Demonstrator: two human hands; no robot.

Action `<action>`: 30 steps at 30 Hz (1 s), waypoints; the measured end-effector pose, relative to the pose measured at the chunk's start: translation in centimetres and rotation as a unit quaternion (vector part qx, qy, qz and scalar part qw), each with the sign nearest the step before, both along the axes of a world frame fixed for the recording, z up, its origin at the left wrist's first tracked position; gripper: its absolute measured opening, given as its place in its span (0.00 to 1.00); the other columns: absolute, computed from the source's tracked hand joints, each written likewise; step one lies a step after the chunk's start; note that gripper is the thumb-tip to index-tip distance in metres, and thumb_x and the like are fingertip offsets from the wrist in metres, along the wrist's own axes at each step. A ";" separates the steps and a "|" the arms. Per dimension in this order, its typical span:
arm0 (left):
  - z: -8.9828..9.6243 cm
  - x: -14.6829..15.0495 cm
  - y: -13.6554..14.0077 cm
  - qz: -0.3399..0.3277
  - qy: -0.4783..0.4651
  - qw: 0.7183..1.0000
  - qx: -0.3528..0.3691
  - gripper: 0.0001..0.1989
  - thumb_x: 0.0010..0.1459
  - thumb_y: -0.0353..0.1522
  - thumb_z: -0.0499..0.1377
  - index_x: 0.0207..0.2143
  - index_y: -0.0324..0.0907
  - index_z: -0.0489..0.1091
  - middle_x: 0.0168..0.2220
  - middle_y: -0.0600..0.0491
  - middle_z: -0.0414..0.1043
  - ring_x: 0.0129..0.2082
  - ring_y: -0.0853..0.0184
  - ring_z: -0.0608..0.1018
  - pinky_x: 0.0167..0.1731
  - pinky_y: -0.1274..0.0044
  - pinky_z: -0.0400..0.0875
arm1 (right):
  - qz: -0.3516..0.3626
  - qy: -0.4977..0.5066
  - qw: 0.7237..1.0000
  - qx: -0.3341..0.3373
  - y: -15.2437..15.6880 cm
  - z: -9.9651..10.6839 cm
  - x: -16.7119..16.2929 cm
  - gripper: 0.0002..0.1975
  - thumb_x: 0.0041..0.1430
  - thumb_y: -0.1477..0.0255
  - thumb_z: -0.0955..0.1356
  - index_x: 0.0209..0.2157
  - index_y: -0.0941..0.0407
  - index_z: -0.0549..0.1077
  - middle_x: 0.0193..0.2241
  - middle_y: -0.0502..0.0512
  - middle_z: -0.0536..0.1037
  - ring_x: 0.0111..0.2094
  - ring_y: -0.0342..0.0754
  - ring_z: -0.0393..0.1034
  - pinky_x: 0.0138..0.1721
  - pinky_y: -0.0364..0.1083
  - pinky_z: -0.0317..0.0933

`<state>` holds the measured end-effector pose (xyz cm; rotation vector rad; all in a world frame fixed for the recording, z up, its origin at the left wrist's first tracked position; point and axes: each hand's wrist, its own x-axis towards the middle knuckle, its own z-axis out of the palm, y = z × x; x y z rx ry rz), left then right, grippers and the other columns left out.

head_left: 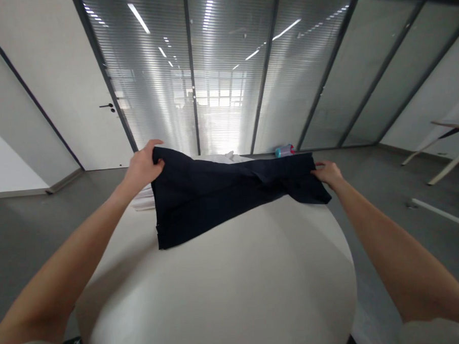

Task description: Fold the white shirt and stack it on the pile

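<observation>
Dark navy cloth, which looks like a pair of trousers (211, 188), stretches sideways above the far half of a white round table (227, 283). My left hand (143, 163) pinches its upper left corner between thumb and fingers. At the other end, my right hand (328, 174) grips the narrower edge. The wide left end hangs down towards the tabletop, and a loose flap droops near the right end. Whether the lower edge touches the table I cannot tell. Behind the cloth, a stack of white folded or layered material (143, 200) is partly hidden.
At the table's far edge lie a white crumpled item (231, 156) and a blue and pink item (284, 151). Glass partitions with blinds (226, 91) stand beyond, beside a white door (94, 122). Another table (451, 126) is at the right.
</observation>
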<state>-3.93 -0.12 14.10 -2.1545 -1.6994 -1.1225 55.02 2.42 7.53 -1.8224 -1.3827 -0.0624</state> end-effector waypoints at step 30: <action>-5.6 13.3 2.1 -0.074 0.180 0.981 -0.018 0.17 0.69 0.35 0.48 0.42 0.39 0.76 0.38 0.43 0.78 0.38 0.54 0.79 0.42 0.64 0.66 | 0.404 -0.351 0.833 -0.138 -12.1 1.8 -21.4 0.09 0.60 0.77 0.64 0.36 0.56 0.75 0.34 0.57 0.78 0.37 0.51 0.72 0.41 0.47 0.59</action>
